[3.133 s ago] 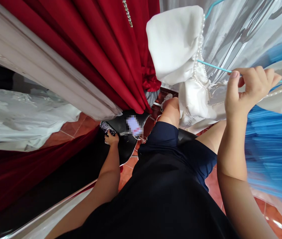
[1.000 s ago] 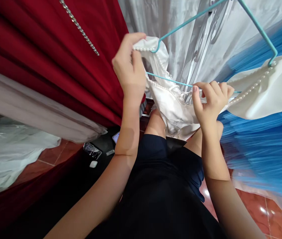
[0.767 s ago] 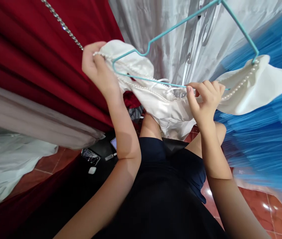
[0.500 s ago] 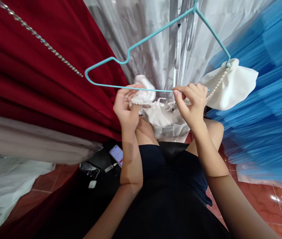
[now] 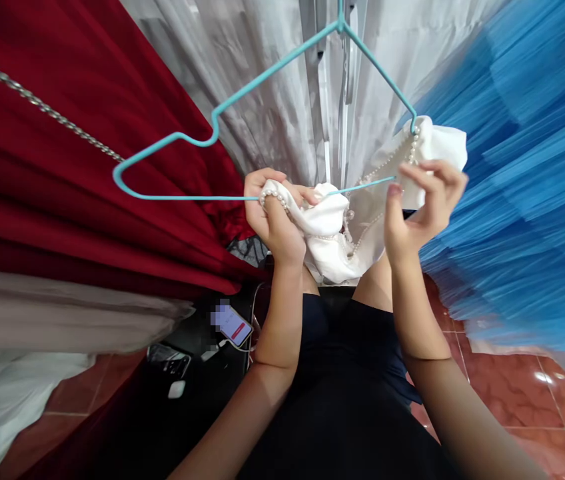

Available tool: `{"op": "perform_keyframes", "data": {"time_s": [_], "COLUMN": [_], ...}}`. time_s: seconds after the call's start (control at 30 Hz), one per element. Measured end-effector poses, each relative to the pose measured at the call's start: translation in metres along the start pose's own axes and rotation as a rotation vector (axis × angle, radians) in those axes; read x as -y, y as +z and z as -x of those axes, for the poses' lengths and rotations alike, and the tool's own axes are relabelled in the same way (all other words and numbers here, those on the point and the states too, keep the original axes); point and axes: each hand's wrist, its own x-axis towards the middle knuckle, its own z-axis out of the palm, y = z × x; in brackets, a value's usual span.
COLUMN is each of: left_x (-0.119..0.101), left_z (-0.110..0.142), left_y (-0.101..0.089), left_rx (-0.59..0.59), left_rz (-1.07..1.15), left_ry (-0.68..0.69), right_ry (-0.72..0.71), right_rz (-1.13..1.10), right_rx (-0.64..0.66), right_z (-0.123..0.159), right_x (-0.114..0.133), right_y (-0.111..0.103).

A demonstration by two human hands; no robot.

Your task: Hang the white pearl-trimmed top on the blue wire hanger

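Note:
A light-blue hanger (image 5: 277, 67) hangs before me, its lower bar running past both hands. My left hand (image 5: 280, 217) is closed on a white garment (image 5: 332, 217) edged with pearl beads. A bunched, pearl-trimmed part of it lies across the lower bar beside these fingers. The garment's other end hangs from the hanger's right tip, and its middle sags above my knees. My right hand (image 5: 425, 200) is at the right end of the lower bar. Its thumb and fingers are apart around the bar's end, in front of the white cloth.
Red fabric (image 5: 62, 187) with a beaded chain (image 5: 42, 103) hangs at left, blue ruffled tulle (image 5: 522, 200) at right, white curtains (image 5: 262, 73) behind. A phone (image 5: 235, 327) with a cable and a small white case (image 5: 176, 389) lie on a black surface at left.
My left hand has brought the bunched white cloth to the right and onto the lower bar. My right hand has loosened its pinch on the bar. The hanger appears further left in view.

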Motion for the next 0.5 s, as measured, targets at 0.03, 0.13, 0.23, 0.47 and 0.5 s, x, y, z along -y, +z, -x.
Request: {"op": "perform_keyframes", "data": {"time_s": [0.03, 0.13, 0.23, 0.47, 0.5], "left_x": [0.001, 0.004, 0.004, -0.003, -0.003], "left_z": [-0.003, -0.008, -0.008, -0.015, -0.017], "left_y": [0.0, 0.0, -0.002, -0.007, -0.007], "left_rx": [0.008, 0.038, 0.042, 0.003, -0.007], "left_rz": [0.01, 0.028, 0.032, 0.065, 0.069], "left_ry": [0.008, -0.002, 0.025, -0.051, -0.066], "right_ry": [0.018, 0.042, 0.089, 0.477, 0.509], "right_rz": [0.058, 0.153, 0.094, -0.13, -0.201], "right_rx": [-0.038, 0.037, 0.222, 0.109, 0.149], "right_z": [-0.006, -0.027, -0.043, -0.057, -0.059], "right_x": [-0.008, -0.034, -0.054, -0.067, -0.071], "right_y": [-0.003, -0.005, 0.0, -0.008, -0.012]}}
